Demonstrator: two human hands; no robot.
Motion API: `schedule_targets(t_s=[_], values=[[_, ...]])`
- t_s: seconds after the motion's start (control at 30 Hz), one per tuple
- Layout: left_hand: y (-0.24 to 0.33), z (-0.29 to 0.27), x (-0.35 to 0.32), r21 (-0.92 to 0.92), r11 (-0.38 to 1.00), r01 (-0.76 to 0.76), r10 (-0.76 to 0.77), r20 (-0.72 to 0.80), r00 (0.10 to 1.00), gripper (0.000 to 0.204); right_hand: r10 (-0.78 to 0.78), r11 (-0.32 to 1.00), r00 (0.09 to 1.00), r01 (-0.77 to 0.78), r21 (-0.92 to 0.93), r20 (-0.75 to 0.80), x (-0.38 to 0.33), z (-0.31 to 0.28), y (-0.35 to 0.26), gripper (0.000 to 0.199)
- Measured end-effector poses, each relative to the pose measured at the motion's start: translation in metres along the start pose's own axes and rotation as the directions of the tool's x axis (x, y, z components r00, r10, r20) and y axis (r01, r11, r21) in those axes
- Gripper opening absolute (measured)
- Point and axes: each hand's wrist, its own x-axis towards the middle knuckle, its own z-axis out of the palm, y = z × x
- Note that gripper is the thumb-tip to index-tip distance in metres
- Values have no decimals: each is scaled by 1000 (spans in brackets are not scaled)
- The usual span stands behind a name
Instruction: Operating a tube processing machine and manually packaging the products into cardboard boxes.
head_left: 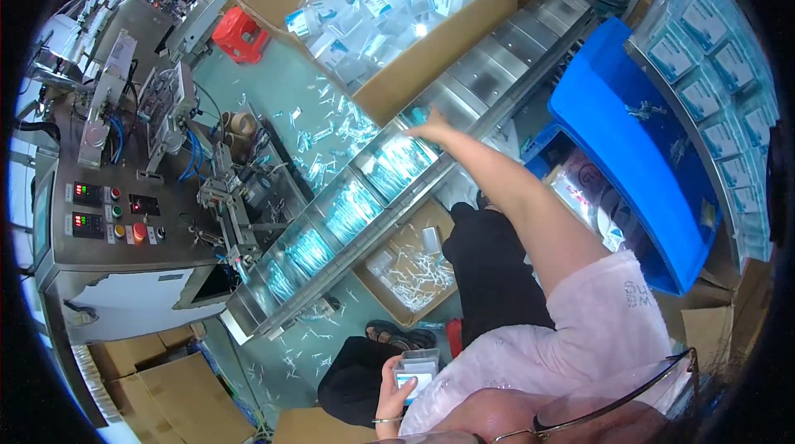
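My left hand, low in the view near my lap, is closed round a small clear plastic box with a white and blue label. My right arm stretches out over the metal conveyor. At one of its compartments, my right hand has thumb and fingers apart beside some teal pieces; its fingertips are partly hidden. Bundles of small white and teal plastic picks, which look like floss picks, fill this compartment. More picks lie in the compartments toward the lower left.
A large carton of clear boxes stands beyond the conveyor. Below it, a smaller carton holds loose picks. A blue bin and stacked labelled boxes are at right. Machinery stands left. Picks litter the floor.
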Motion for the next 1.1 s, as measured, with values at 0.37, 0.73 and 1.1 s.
schedule_targets(t_s=[0.37,0.73,1.1], values=[[7,10,-11,-26,950,-312,305,-150,940,69,-188,949,967,134,284,170,21,-36,16,89],[95,62,6,553,653,-517,641,-39,767,76,-764,589,588,470,657,264,-350,9,-50,73],[23,2,-49,540,528,-655,846,-265,463,63,-886,129,20,970,204,463,-411,65,-25,66]])
